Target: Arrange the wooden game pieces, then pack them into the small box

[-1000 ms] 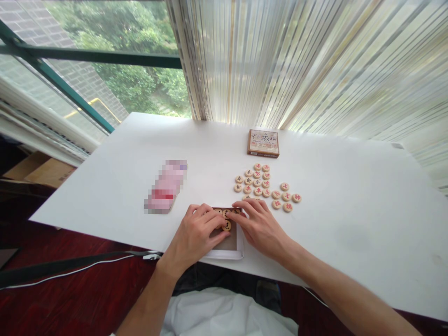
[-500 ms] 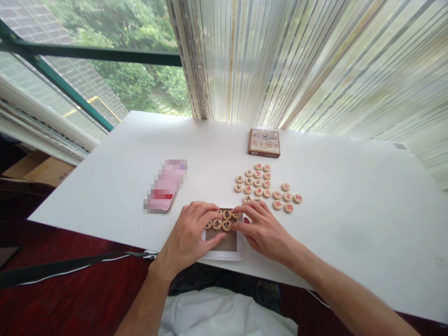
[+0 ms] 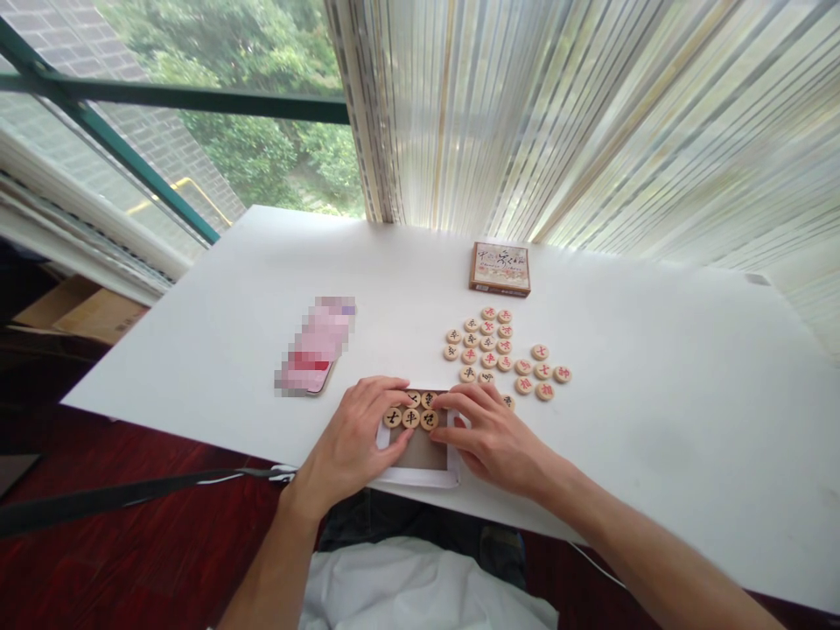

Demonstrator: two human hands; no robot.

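Note:
Several round wooden Chinese chess pieces (image 3: 392, 417) with black characters lie in rows at the far end of a shallow, white-rimmed box (image 3: 420, 477), whose near part shows its bare brown bottom. My left hand (image 3: 347, 433) reaches over the box's left side, thumb and fingertips closed about a chess piece (image 3: 410, 418) in the nearer row. From the right, my right hand (image 3: 489, 429) has its fingertips on the chess piece (image 3: 429, 420) at that row's right end. My fingers partly cover the farther row. Beside the right knuckles, one loose piece (image 3: 509, 402) is partly hidden.
Beyond my hands, several red and black chess pieces (image 3: 487, 343) lie loose on the white table (image 3: 656, 420). A printed box lid (image 3: 500, 268) sits farther back. To the left lies a phone (image 3: 315, 346) with a blurred screen. Striped curtains (image 3: 459, 114) hang behind the table.
My left thumb has moved in against the nearer row, and the leftmost piece there shows more fully. My right hand covers the farther row's right end. The whole view has shifted slightly.

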